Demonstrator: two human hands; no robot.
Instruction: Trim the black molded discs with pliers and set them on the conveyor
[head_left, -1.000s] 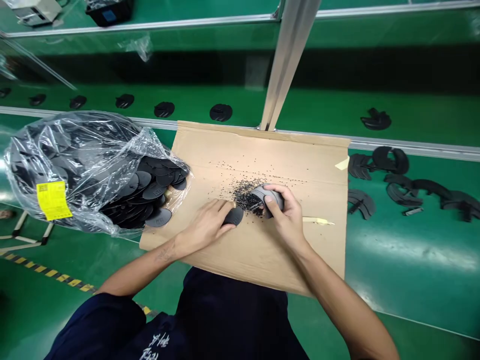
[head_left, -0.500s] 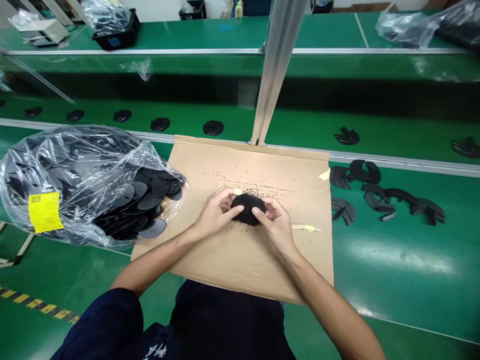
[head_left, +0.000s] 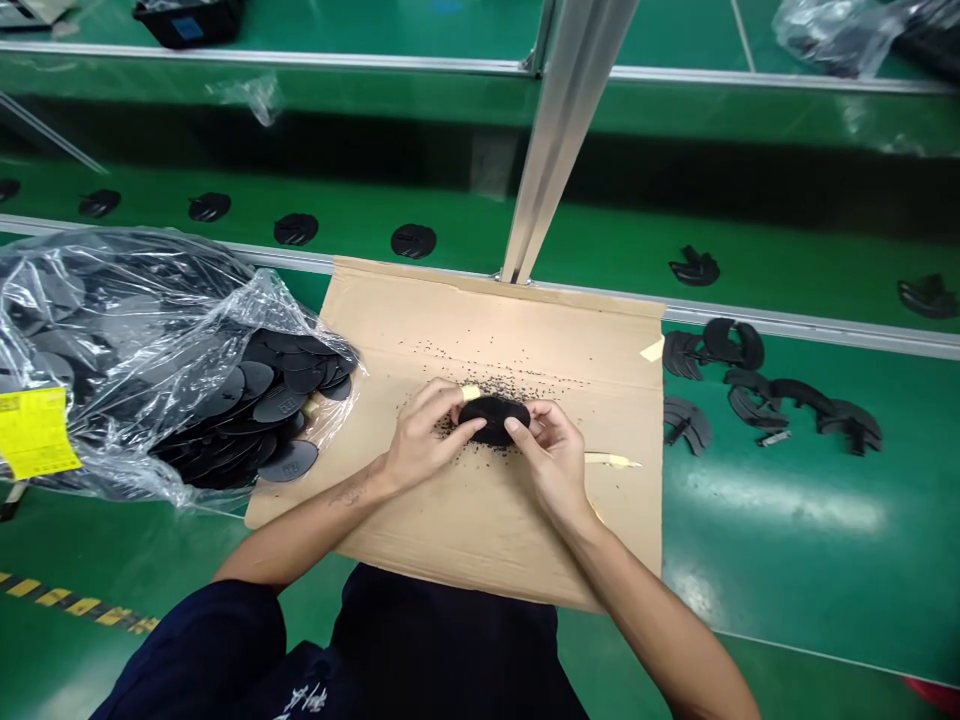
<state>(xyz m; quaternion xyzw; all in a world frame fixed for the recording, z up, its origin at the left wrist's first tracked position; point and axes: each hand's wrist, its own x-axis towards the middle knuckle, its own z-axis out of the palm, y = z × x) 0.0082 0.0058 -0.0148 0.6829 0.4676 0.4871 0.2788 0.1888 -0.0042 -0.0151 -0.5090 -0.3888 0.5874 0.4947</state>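
Note:
Over the cardboard sheet (head_left: pixel 465 530), a round black disc (head_left: pixel 493 422) is held between both hands. My left hand (head_left: pixel 427 435) grips its left edge, thumb on the near face; one finger has yellow tape (head_left: pixel 470 393) on it. On the opposite edge, my right hand (head_left: pixel 553 450) is closed, its thumb also on the disc and the other fingers curled behind. Small black crumbs (head_left: pixel 510 385) lie scattered on the cardboard around the disc. Right of my right hand lies a thin tool with a yellow-wrapped handle (head_left: pixel 611 459).
An open clear plastic bag (head_left: pixel 165 340) full of black discs (head_left: pixel 289 460) lies at the left, with a yellow label (head_left: pixel 37 432). Curved black parts (head_left: pixel 757 400) lie right on the green bench. A metal post (head_left: pixel 559 150) rises behind the cardboard; more discs (head_left: pixel 414 240) line the green strip behind.
The view has shifted slightly, and the bag sits further left in it. The disc is tilted flatter between my hands, which still hold it in about the same place.

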